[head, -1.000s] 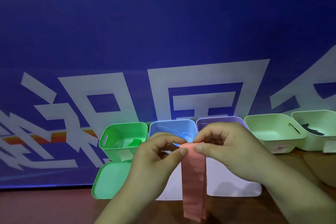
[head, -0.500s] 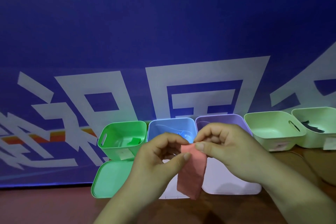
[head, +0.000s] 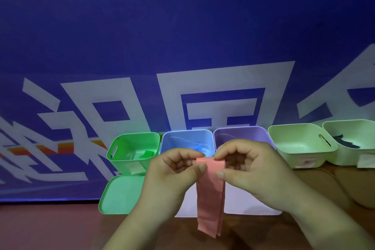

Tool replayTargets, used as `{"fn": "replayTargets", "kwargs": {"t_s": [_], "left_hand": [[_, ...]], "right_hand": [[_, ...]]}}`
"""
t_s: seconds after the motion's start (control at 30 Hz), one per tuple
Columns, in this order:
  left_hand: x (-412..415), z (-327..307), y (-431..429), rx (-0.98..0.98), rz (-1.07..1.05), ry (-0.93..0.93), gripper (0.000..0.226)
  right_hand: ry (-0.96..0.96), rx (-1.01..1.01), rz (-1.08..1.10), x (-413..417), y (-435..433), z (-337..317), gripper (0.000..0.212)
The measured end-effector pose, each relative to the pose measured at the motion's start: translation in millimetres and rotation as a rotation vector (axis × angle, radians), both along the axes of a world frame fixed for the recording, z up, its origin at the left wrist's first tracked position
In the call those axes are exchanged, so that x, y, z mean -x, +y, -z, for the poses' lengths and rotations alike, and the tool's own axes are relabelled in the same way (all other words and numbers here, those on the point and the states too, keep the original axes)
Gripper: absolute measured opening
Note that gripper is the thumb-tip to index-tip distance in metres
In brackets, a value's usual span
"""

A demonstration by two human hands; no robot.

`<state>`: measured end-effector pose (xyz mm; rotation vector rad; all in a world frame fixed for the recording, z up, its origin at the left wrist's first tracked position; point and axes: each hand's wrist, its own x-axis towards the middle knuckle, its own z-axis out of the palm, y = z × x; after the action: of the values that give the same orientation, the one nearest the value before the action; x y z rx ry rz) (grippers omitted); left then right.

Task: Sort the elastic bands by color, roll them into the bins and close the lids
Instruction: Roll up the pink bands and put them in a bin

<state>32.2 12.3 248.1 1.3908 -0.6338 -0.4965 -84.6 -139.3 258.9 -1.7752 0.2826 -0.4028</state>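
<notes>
Pink elastic band (head: pixel 211 195) hangs down just in front of the blue bin (head: pixel 186 140). It is a long, flat, smooth strip, folded double. The left hand (head: pixel 174 170) and the right hand (head: pixel 249 166) each pinch its top edge with thumb and curled fingers. The blue bin is boxy plastic with round corners. A green bin (head: pixel 134 148) sits left of it and a purple bin (head: pixel 241 135) right of it.

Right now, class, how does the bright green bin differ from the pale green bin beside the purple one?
The bright green bin is a deeper green than the pale green bin. The bright green bin holds a green band; the pale green bin looks empty. Both stand open with slot handles.
</notes>
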Motion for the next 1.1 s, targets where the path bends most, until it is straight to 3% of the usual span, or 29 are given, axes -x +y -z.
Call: {"fn": "replayTargets", "kwargs": {"t_s": [0.4,0.67,1.1], "left_hand": [[39,14,-28,0.022,0.039,-0.001,0.017],[42,24,-29,-0.068,0.078,-0.176,0.025],[12,31,8,0.018,0.073,-0.169,0.018]], "right_hand": [[0.067,0.071,-0.017,33,-34,1,0.025],[0.106,-0.019,-0.089,38,-44,5,0.013],[0.129,-0.115,-0.042,10,2,10,0.006]]}}
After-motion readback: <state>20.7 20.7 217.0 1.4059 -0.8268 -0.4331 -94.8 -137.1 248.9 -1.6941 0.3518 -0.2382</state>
